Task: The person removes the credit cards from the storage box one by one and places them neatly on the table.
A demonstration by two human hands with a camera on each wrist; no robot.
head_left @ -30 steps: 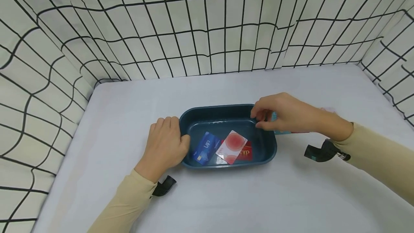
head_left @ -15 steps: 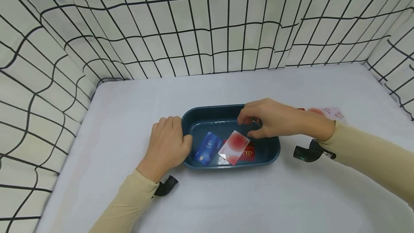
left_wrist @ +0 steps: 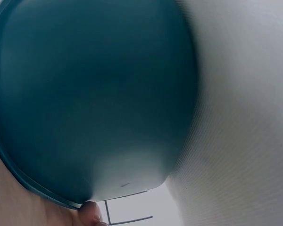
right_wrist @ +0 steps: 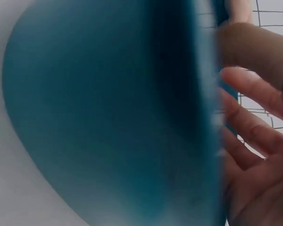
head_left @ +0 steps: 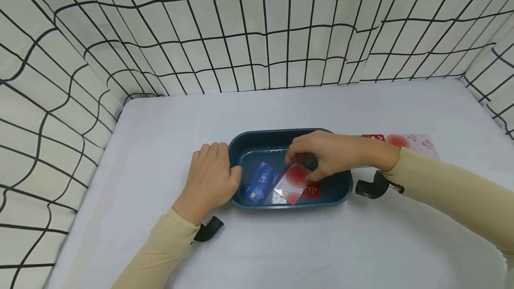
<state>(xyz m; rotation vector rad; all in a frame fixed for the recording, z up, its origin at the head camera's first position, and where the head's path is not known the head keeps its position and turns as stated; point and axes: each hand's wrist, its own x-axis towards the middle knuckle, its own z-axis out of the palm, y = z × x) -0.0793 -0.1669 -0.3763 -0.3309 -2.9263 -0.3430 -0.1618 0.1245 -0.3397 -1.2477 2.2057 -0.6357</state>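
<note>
A dark teal tray (head_left: pixel 257 155) stands on the white table in the head view. My left hand (head_left: pixel 210 177) grips its left end, thumb at the rim; the left wrist view shows fingertips (left_wrist: pixel 89 213) at the tray's edge. Inside lie a blue VIP card (head_left: pixel 263 182), a white card with a red circle (head_left: pixel 290 186) and, partly under that one, a red VIP card (head_left: pixel 312 192). Over the tray's right half, my right hand (head_left: pixel 327 153) reaches down with loosely bent, parted fingers around the white card's upper part. Whether the fingertips touch that card is unclear.
Beyond my right forearm a row of cards lies on the table (head_left: pixel 289 249): a red one (head_left: pixel 373 137), one with a pink-red circle (head_left: pixel 396 140) and a pale pink one (head_left: pixel 421 144), partly covered. Black wire mesh (head_left: pixel 277 35) borders the back and sides.
My right hand has moved left and down from the tray's right rim to the white card, uncovering more of the card row. The left hand has stayed on the tray.
</note>
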